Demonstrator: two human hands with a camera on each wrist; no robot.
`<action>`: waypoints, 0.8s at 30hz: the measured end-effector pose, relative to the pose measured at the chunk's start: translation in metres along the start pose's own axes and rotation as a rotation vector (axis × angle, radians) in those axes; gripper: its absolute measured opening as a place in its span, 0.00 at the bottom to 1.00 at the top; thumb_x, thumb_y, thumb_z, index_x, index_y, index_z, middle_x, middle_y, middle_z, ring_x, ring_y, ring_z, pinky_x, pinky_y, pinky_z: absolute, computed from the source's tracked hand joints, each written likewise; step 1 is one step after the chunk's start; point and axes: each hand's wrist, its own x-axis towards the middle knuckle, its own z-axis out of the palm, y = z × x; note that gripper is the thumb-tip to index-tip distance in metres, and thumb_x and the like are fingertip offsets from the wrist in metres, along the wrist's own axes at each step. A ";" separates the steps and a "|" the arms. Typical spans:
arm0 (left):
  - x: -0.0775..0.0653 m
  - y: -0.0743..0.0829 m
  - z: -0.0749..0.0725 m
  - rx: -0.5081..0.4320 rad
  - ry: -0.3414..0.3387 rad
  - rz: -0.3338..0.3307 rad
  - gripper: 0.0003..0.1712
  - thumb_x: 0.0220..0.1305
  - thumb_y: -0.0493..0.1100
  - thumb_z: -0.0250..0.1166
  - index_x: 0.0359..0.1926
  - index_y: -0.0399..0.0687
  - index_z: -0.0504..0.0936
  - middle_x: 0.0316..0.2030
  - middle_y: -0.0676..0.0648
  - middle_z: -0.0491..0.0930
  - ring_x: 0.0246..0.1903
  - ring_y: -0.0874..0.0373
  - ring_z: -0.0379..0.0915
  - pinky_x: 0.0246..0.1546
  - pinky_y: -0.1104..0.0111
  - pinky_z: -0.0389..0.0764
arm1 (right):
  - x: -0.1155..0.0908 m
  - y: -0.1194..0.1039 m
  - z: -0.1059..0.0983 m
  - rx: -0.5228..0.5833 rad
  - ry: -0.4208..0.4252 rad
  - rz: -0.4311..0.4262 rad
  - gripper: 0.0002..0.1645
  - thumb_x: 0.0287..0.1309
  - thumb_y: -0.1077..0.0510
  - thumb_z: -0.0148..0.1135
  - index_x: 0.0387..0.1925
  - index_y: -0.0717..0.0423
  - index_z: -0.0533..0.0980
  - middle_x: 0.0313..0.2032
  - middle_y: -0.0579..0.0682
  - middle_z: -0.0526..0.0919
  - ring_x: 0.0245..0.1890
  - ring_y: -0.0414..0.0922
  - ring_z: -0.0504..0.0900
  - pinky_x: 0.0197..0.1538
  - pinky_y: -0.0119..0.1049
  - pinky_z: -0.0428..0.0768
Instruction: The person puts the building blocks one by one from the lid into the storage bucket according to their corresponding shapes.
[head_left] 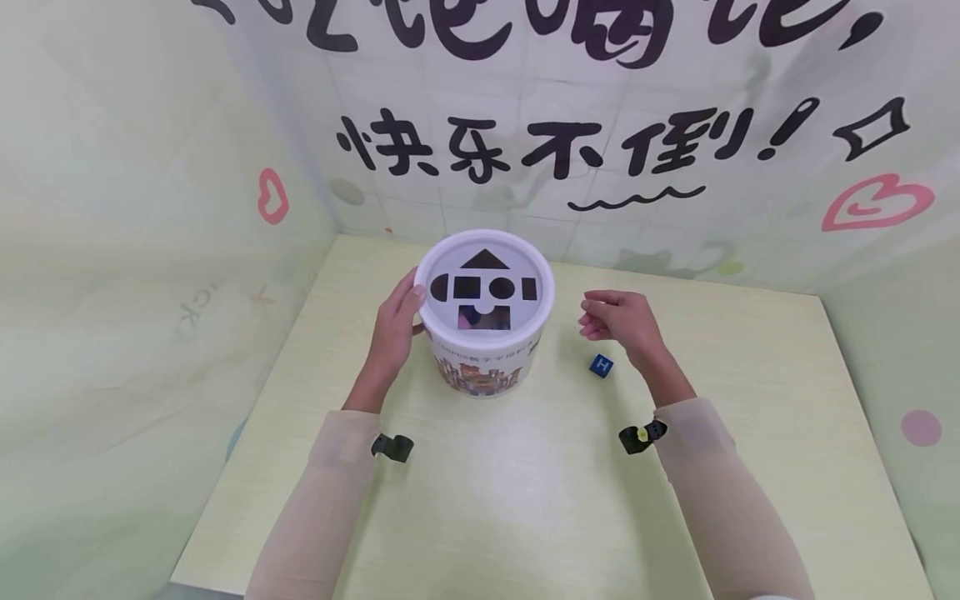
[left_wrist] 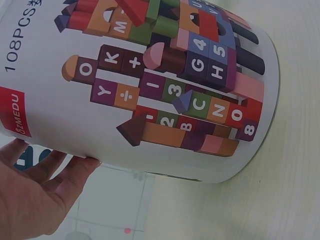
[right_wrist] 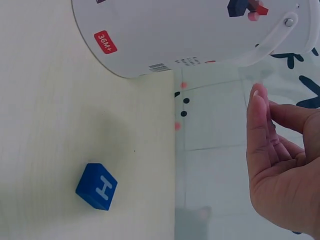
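A white bucket of building blocks stands upright on the table, with a lid cut with several shaped holes. Printed blocks with letters and numbers cover its side in the left wrist view. My left hand holds the bucket at its left, thumb at the rim and fingertips against the side. To the right of the bucket, apart from it, my right hand hovers with thumb and fingertips close together; I see nothing between them. Below it a blue block marked H lies on the table.
The pale table meets a printed cloth wall behind the bucket, with more cloth at both sides. A white handle hangs on the bucket's side. Through a lid hole, coloured pieces show inside.
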 end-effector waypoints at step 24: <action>-0.001 0.003 0.001 0.000 0.005 -0.009 0.30 0.73 0.61 0.46 0.72 0.62 0.63 0.66 0.47 0.70 0.57 0.47 0.73 0.50 0.49 0.82 | -0.002 0.073 -0.006 0.022 0.027 0.127 0.27 0.68 0.59 0.57 0.64 0.69 0.68 0.31 0.56 0.84 0.23 0.38 0.82 0.34 0.31 0.87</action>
